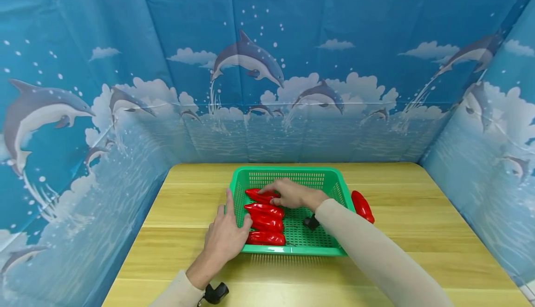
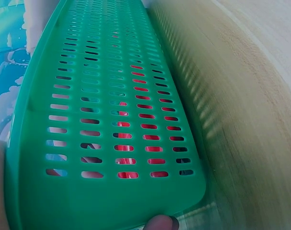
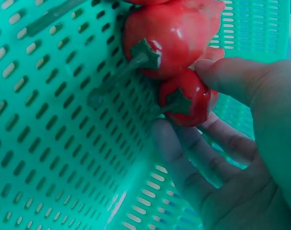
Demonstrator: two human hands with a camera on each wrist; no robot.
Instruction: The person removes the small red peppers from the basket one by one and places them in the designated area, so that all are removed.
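A green plastic basket [image 1: 292, 250] with slotted walls holds a column of glossy red peppers [image 1: 265, 238] along its left side. Over the rearmost red pepper [image 1: 253, 194], my right hand [image 1: 292, 193] reaches in from the right. The right wrist view shows its thumb on top of that pepper [image 3: 187, 106] and its fingers curled around the other side, near a green stem. My left hand [image 1: 225, 235] grips the basket's front left corner, thumb at the rim and index finger stretched along the left side. In the left wrist view, a fingertip [image 2: 160, 223] shows by the basket's lower corner.
Another red pepper [image 1: 362, 206] lies on the wooden table [image 1: 401, 232], just outside the basket's right wall. Blue dolphin-print sheets [image 1: 292, 130] stand behind and at both sides of the table. Dark cameras [image 1: 216, 293] hang from the wrists.
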